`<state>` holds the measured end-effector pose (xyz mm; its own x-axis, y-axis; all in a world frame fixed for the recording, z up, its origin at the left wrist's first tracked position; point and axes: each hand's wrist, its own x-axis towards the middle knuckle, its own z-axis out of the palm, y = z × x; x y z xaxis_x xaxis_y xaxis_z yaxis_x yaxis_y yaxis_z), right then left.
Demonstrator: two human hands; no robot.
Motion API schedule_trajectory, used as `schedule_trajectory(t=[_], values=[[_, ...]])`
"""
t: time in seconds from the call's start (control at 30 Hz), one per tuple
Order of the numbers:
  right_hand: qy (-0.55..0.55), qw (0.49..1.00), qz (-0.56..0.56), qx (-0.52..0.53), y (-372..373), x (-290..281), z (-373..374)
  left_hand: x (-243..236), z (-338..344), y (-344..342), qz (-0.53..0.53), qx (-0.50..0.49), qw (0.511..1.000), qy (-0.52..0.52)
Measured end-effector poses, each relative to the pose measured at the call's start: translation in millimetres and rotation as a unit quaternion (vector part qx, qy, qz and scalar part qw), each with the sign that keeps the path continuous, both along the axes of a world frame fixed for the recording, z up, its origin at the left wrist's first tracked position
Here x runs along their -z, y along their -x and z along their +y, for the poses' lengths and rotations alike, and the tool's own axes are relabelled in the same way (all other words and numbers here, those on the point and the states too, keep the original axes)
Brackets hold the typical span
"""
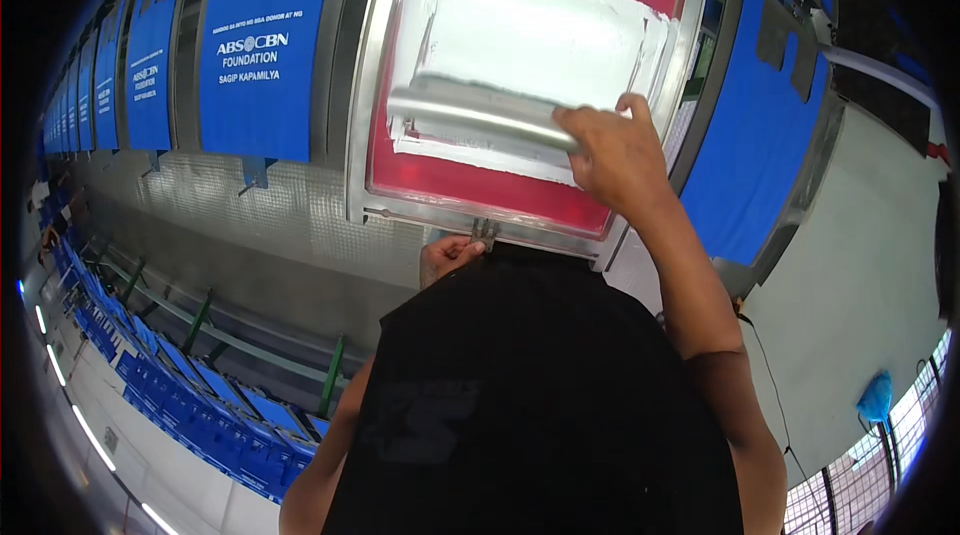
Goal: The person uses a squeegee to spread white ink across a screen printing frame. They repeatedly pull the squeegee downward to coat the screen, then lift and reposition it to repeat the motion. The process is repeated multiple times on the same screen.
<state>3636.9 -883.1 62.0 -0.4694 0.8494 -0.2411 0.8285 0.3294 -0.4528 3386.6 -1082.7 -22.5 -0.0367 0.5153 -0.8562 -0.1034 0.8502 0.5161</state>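
A screen printing frame [362, 125] with silvery metal sides lies in front of me. Its red mesh [470, 190] carries a broad patch of thick white ink [530, 30]. Across the near part of this ink lies a long metal squeegee [470, 117]. My right hand [622, 163] grips the squeegee at its right end, fingers closed over it. At the frame's near edge, my left hand [450, 257] pinches a small metal bracket [483, 235] between thumb and fingers. What lies under the screen is hidden.
Blue printed fabric bags [262, 45] lie on flat boards in a row to the left. Another blue bag piece [750, 135] lies on a board at the right. Beyond the lower left stands a green-framed rack [270, 340] with more blue pieces. A blue plastic bag [876, 397] hangs at far right.
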Motion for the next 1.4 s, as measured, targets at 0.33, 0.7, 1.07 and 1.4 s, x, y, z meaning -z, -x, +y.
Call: schedule_trajectory(t=[0.33, 0.7, 1.07, 1.4], values=[[0.112, 0.993, -0.015, 0.026, 32.4, 1.1, -57.3, -12.9, 31.5, 32.1, 0.181, 0.271, 0.931, -0.165], [-0.004, 0.976, -0.065, 0.208, -2.4, 26.6, -101.6, -30.9, 181.7, 69.1, 0.359, 0.595, 0.596, -0.402], [-0.094, 0.948, -0.094, 0.288, 25.3, 50.8, -153.0, -20.1, 145.5, 85.2, 0.322, 0.517, 0.602, -0.516], [-0.066, 0.941, -0.174, 0.283, -46.4, 33.6, 90.1, -7.6, 396.9, 11.1, 0.346, 0.527, 0.577, -0.519]])
